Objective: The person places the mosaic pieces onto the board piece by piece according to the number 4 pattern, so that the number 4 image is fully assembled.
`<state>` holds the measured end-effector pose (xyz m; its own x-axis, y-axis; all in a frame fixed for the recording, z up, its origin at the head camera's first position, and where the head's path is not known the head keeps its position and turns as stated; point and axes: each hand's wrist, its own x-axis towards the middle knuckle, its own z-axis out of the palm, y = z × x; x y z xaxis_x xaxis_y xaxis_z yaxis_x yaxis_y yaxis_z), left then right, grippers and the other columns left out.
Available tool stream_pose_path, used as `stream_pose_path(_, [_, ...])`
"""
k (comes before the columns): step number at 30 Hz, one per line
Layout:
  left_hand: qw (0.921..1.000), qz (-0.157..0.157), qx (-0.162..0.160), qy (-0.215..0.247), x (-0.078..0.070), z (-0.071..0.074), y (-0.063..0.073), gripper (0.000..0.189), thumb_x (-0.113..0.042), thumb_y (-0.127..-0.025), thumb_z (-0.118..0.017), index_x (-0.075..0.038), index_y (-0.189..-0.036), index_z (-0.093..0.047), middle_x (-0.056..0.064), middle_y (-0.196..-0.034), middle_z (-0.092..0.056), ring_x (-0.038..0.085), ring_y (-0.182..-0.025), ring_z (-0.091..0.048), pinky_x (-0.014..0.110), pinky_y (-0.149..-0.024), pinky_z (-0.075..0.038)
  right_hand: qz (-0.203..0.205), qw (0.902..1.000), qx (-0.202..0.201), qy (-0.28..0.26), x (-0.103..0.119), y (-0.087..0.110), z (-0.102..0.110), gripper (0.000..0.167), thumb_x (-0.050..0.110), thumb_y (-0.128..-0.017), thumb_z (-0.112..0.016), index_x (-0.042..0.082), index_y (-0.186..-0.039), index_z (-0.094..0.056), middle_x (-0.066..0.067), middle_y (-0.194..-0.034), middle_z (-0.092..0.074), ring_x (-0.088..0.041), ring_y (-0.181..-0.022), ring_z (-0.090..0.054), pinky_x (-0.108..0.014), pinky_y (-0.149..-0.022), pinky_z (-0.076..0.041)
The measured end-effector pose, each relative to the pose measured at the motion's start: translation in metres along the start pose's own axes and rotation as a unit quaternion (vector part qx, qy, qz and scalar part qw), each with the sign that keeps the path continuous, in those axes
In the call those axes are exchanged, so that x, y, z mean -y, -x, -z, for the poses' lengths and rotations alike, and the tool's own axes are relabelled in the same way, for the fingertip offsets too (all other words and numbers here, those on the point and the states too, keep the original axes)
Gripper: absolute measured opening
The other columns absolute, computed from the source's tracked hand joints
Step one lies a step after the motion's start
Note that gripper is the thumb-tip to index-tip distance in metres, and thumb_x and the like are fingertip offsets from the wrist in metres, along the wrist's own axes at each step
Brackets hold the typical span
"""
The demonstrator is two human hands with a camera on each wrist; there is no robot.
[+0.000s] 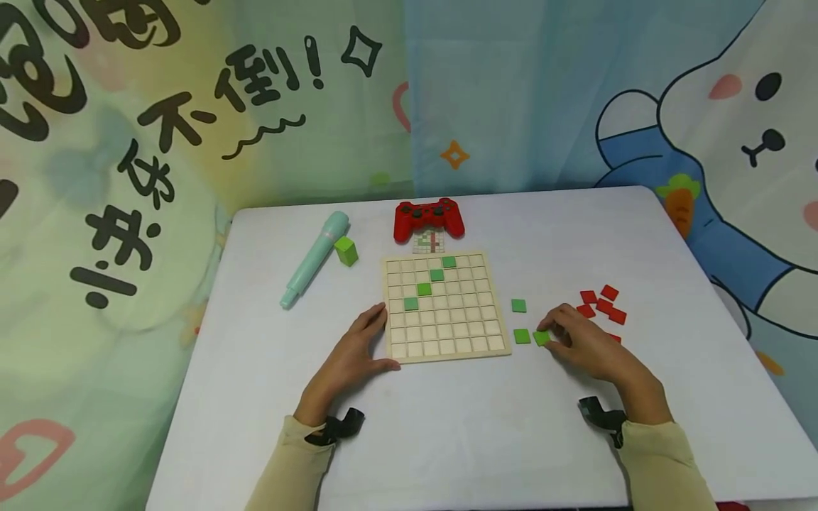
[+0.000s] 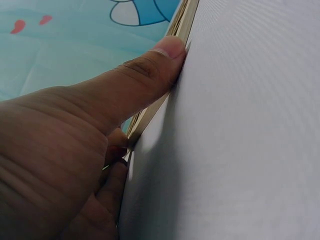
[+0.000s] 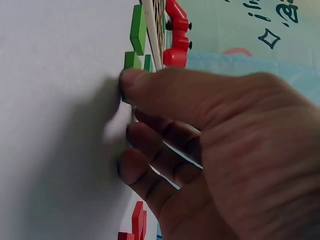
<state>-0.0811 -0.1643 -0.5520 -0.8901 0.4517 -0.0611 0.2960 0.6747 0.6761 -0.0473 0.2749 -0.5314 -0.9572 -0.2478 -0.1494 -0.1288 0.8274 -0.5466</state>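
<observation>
A square wooden grid board (image 1: 449, 360) lies on the white table, with several green tiles (image 1: 424, 289) set in a diagonal line of its cells. My left hand (image 1: 355, 348) rests against the board's lower left corner, the thumb along the front edge and the fingers at the left side. In the left wrist view the thumb (image 2: 150, 67) touches the board's edge. To the right of the board, my right hand (image 1: 584, 342) pinches a green square tile (image 1: 541, 338) between thumb and fingers, close over the table. Two more green tiles (image 1: 521, 336) lie between it and the board.
Several red tiles (image 1: 603, 306) lie loose beyond the right hand. Behind the board are a red game controller (image 1: 429, 218) and a small pattern card (image 1: 429, 241). A mint-green microphone-shaped stick (image 1: 313, 262) and a green cube (image 1: 346, 251) lie at the back left.
</observation>
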Motion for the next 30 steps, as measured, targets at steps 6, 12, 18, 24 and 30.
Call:
stream_pose_path(6, [1.0, -0.004, -0.002, -0.007, 0.0, 0.001, -0.002, 0.108, -0.026, -0.079, -0.096, -0.002, -0.165, -0.035, 0.011, -0.177, -0.03, 0.032, -0.164, -0.031, 0.048, -0.129, -0.039, -0.001, 0.9999, -0.002, -0.014, 0.011, -0.01, 0.006, 0.033, 0.007, -0.092, -0.08, 0.007, -0.12, -0.061, -0.008, -0.107, -0.067, -0.019, -0.094, -0.061, -0.02, -0.074, -0.055])
stream_pose_path(12, [1.0, 0.0, -0.002, -0.004, 0.0, 0.0, -0.002, 0.108, -0.026, -0.079, -0.096, -0.002, -0.165, -0.035, 0.011, -0.177, -0.03, 0.032, -0.164, -0.031, 0.048, -0.13, -0.038, 0.045, 0.9988, 0.002, -0.016, 0.036, -0.034, 0.013, 0.037, 0.009, -0.097, -0.075, 0.008, -0.13, -0.06, -0.009, -0.115, -0.07, -0.02, -0.099, -0.063, -0.029, -0.079, -0.059])
stream_pose_path(18, [1.0, 0.003, -0.001, -0.002, 0.001, -0.005, 0.0, 0.109, -0.028, -0.078, -0.097, -0.003, -0.165, -0.036, 0.01, -0.176, -0.031, 0.033, -0.164, -0.031, 0.048, -0.129, -0.039, 0.036, 0.9993, 0.002, 0.012, 0.04, -0.043, 0.008, 0.038, 0.012, -0.099, -0.073, 0.008, -0.136, -0.062, -0.013, -0.127, -0.067, -0.028, -0.111, -0.063, -0.05, -0.099, -0.062])
stream_pose_path(24, [1.0, 0.003, -0.003, -0.003, 0.001, -0.006, 0.003, 0.109, -0.027, -0.077, -0.098, -0.002, -0.164, -0.036, 0.01, -0.176, -0.032, 0.032, -0.164, -0.032, 0.047, -0.129, -0.039, 0.026, 0.9992, -0.016, 0.026, 0.025, -0.034, 0.001, 0.031, 0.009, -0.097, -0.075, 0.002, -0.126, -0.067, -0.015, -0.125, -0.066, -0.03, -0.112, -0.063, -0.052, -0.099, -0.061])
stream_pose_path(30, [0.9999, -0.003, -0.007, -0.01, 0.001, 0.0, 0.0, 0.109, -0.028, -0.078, -0.097, -0.002, -0.164, -0.037, 0.011, -0.176, -0.032, 0.033, -0.163, -0.033, 0.048, -0.128, -0.04, 0.045, 0.9982, -0.033, 0.022, 0.023, -0.042, 0.001, 0.033, 0.009, -0.097, -0.075, 0.004, -0.128, -0.066, -0.013, -0.125, -0.066, -0.028, -0.111, -0.063, -0.052, -0.099, -0.061])
